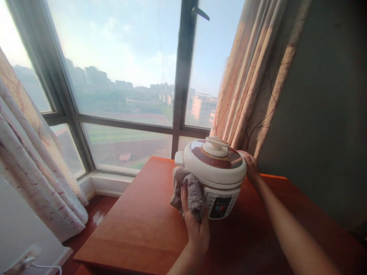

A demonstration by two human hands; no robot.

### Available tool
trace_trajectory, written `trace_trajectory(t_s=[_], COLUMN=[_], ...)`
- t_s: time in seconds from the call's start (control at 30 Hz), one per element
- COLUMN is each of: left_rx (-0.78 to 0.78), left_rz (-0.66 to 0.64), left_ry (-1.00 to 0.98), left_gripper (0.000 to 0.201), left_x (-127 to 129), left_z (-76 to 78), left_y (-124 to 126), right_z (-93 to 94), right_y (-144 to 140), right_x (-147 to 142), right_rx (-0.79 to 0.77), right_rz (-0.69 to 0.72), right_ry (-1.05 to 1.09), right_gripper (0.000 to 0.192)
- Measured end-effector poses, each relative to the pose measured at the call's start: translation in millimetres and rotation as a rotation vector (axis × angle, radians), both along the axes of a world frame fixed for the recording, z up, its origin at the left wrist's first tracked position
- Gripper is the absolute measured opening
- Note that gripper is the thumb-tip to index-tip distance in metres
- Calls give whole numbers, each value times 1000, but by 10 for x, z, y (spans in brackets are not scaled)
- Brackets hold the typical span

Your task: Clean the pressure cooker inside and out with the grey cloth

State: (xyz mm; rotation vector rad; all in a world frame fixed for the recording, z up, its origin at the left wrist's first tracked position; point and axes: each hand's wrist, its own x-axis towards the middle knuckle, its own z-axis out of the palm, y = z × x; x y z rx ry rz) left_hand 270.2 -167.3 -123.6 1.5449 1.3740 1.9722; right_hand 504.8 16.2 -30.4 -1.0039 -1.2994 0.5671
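Note:
A cream-white electric cooker (189, 162) stands upright on the wooden table (137, 217), its lid on. The lid has a dark see-through top and a cream knob (215, 147). A control panel (221, 206) with a dark display faces me. My left hand (195, 225) is closed around a fuzzy grey-brown cloth (192, 191) and presses it against the cooker's left front side, below the left handle (178, 158). My right hand (250, 166) grips the cooker's right side near the rim; the cooker partly hides its fingers.
Large windows (129, 128) rise behind the table, with patterned curtains at the left (34, 168) and right (243, 84). A dark wall (315, 114) stands beyond the table's right side. At the lower left, a white cord (47, 266) is plugged into a wall socket (24, 263).

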Motion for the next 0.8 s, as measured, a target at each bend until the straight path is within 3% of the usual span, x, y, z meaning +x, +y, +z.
trace_trajectory(t_s=[0.1, 0.17, 0.27, 0.4, 0.5, 0.6, 0.67, 0.8], left_rx=[193, 255, 287, 200, 142, -14, -181, -452], left_rz=[44, 45, 12, 8, -17, -18, -51, -268], left_ry=[354, 487, 527, 518, 464, 255, 142, -193], left_gripper=[69, 73, 78, 75, 67, 39, 24, 15], left_x=[13, -80, -277, -518, -688, -876, -1004, -1216], left_z=[42, 111, 308, 736, 1049, 1255, 1335, 1393], left_y=[-60, 11, 199, 439, 635, 936, 1184, 1611], right_z=[-1, -5, -16, -23, -15, -4, -1, -9], right_y=[0, 2, 6, 2, -9, -17, -18, -14], right_x=[5, 14, 31, 45, 42, 33, 28, 22], right_rx=[-3, -7, -11, -16, -21, -16, -10, -9], right_rz=[6, 5, 0, -4, -14, -25, -29, -34], right_ry=[0, -2, -4, -7, -8, -8, -9, -6], right_gripper=[43, 45, 47, 48, 47, 47, 47, 49])
